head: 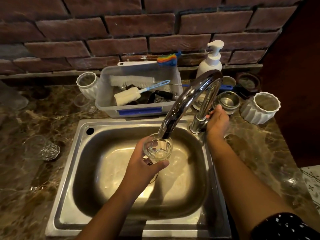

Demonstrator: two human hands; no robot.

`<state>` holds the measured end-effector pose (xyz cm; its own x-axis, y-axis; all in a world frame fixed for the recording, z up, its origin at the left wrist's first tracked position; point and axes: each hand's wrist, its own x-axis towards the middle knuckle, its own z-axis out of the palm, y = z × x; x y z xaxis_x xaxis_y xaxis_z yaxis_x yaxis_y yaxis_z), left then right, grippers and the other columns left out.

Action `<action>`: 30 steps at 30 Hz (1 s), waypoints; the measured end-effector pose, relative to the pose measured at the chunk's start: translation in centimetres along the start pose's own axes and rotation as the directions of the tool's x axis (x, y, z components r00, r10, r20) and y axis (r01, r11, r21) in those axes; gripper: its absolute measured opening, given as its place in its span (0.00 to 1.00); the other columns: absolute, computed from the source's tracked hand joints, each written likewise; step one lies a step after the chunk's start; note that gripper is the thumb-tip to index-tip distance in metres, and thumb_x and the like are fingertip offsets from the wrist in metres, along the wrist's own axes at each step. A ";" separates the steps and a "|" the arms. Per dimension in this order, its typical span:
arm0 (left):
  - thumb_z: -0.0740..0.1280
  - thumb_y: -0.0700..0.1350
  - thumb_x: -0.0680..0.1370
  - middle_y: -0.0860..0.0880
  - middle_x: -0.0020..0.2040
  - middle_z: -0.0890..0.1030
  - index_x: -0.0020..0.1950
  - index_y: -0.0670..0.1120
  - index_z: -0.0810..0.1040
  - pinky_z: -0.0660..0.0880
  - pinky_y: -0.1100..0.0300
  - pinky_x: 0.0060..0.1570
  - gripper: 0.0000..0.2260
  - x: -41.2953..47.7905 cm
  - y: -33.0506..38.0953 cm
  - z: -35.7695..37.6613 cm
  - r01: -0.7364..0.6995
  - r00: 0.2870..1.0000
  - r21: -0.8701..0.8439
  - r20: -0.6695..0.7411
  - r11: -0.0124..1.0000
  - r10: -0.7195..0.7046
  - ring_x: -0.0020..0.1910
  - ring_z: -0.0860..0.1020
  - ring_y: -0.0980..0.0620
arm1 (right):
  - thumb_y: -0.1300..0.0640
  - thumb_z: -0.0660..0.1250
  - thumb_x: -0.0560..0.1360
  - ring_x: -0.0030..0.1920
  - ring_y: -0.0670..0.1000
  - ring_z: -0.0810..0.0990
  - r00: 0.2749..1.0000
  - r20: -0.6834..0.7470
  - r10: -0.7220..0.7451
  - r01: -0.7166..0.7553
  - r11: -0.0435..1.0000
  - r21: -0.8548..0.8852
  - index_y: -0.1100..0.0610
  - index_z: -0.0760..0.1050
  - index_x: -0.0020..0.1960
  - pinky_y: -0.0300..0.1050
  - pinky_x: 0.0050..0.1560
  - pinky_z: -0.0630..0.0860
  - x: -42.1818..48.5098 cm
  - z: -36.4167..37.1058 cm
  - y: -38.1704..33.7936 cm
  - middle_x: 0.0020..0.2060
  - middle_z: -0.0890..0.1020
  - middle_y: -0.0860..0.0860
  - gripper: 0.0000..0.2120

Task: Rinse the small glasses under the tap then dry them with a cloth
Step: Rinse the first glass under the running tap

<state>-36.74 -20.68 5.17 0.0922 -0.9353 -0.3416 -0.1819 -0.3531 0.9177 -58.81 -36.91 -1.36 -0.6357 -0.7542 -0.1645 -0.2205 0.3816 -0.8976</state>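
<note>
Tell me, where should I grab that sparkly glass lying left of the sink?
Come from above and wrap your grip round the middle of the glass. It seems to lie on its side, thick base toward the sink, so its round wall faces up.

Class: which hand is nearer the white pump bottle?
Right. The right hand grips the tap base, just before the bottle; the left hand holds a glass over the sink.

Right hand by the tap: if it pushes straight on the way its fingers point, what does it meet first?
Probably the steel bowl, just beyond the fingertips of the right hand and behind the tap column. The thumb looks to be against that column. Depth is unclear, so the gap can't be judged.
</note>
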 end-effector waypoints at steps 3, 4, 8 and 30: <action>0.80 0.35 0.67 0.58 0.60 0.79 0.61 0.60 0.72 0.75 0.74 0.47 0.32 -0.2 -0.1 0.0 -0.015 1.000 -0.008 -0.016 1.000 0.015 0.58 0.79 0.61 | 0.40 0.49 0.82 0.48 0.57 0.79 0.999 -0.045 -0.012 0.009 0.998 -0.063 0.53 0.76 0.41 0.54 0.54 0.73 0.1 0.2 0.1 0.43 0.83 0.55 0.24; 0.80 0.35 0.67 0.58 0.60 0.79 0.61 0.60 0.72 0.75 0.73 0.48 0.32 -0.3 -0.2 -0.1 -0.017 1.000 -0.010 -0.020 1.000 0.016 0.59 0.78 0.60 | 0.39 0.49 0.82 0.49 0.58 0.80 0.998 -0.056 -0.009 0.005 0.998 -0.063 0.53 0.77 0.42 0.56 0.55 0.74 0.1 0.3 0.3 0.44 0.83 0.56 0.25; 0.80 0.36 0.67 0.59 0.60 0.79 0.62 0.59 0.72 0.75 0.74 0.48 0.32 -0.6 -0.3 -0.4 -0.024 0.999 -0.017 -0.032 1.000 0.023 0.57 0.78 0.63 | 0.40 0.49 0.82 0.49 0.58 0.80 0.997 -0.073 -0.001 -0.001 1.000 -0.030 0.55 0.78 0.45 0.52 0.52 0.72 0.2 0.5 0.5 0.44 0.84 0.56 0.25; 0.80 0.39 0.68 0.60 0.62 0.76 0.64 0.60 0.70 0.74 0.75 0.49 0.32 -1.7 -1.1 -0.4 0.015 1.000 -0.047 0.000 0.999 -0.015 0.62 0.76 0.58 | 0.45 0.51 0.84 0.44 0.53 0.80 1.000 -0.002 0.030 -0.030 0.994 0.105 0.57 0.78 0.48 0.52 0.51 0.75 -0.5 -0.4 0.1 0.38 0.82 0.50 0.22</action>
<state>-36.34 -18.67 4.83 0.0949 -0.9301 -0.3549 -0.1341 -0.3652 0.9212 -58.76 -36.27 -1.22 -0.6437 -0.7412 -0.1906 -0.1228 0.3459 -0.9302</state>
